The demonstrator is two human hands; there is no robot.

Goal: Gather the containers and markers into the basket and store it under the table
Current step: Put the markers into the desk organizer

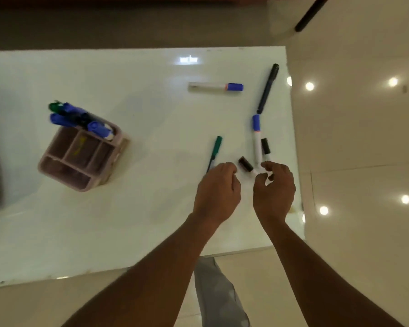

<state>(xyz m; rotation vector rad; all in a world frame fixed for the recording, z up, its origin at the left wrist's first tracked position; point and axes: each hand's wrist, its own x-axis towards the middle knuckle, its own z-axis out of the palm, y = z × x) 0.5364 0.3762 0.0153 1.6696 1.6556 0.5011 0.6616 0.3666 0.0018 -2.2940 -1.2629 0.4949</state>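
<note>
both hands, left hand [216,185] and right hand [273,187], half-curled, empty; blue-capped marker [257,138] lies cap pointing away.

Both bare forearms extended, left hand [216,188] loosely curled, right hand [274,188] fingers bent apart

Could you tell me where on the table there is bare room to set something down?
The table is bare along its near edge, in front of the organizer and left of the left hand. The middle strip between the organizer and the green pen is also free. It is crowded by the right edge, where loose markers lie around the right hand.
</note>
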